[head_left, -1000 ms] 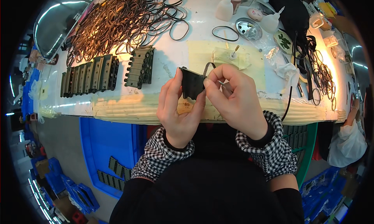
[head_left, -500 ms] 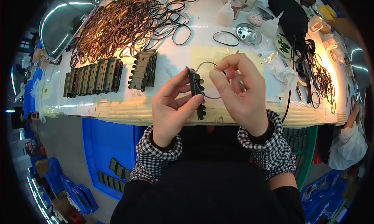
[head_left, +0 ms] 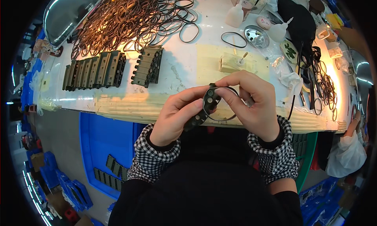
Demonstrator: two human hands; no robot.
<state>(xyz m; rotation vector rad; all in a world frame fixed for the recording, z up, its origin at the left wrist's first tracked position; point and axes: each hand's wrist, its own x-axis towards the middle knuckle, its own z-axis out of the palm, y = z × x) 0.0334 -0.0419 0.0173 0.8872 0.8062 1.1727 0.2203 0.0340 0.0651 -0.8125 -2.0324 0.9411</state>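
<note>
Between my hands, over the table's front edge, is a dark green strip-shaped part (head_left: 209, 99) with a row of round studs. It tilts, its upper end to the right. My left hand (head_left: 168, 120) grips it from the left, thumb on its side. A thin toothed belt loop (head_left: 223, 120) lies against the part's upper end and hangs to the right. The thumb and index finger of my right hand (head_left: 257, 104) pinch the belt at that end. Fingers partly hide how far the belt goes around the studs.
A heap of belt loops (head_left: 118, 23) covers the back left. In front stand a row of similar green parts (head_left: 93, 71) and a shorter group (head_left: 147, 67). A block with a pin (head_left: 231, 63), a round tin (head_left: 256, 36) and squeeze bottles lie rightward. A blue bin (head_left: 88, 147) sits below.
My right hand has come down and left, bringing the belt onto the part's upper end. The part has turned from upright to tilted, its studs now facing up. The view has shifted slightly.
</note>
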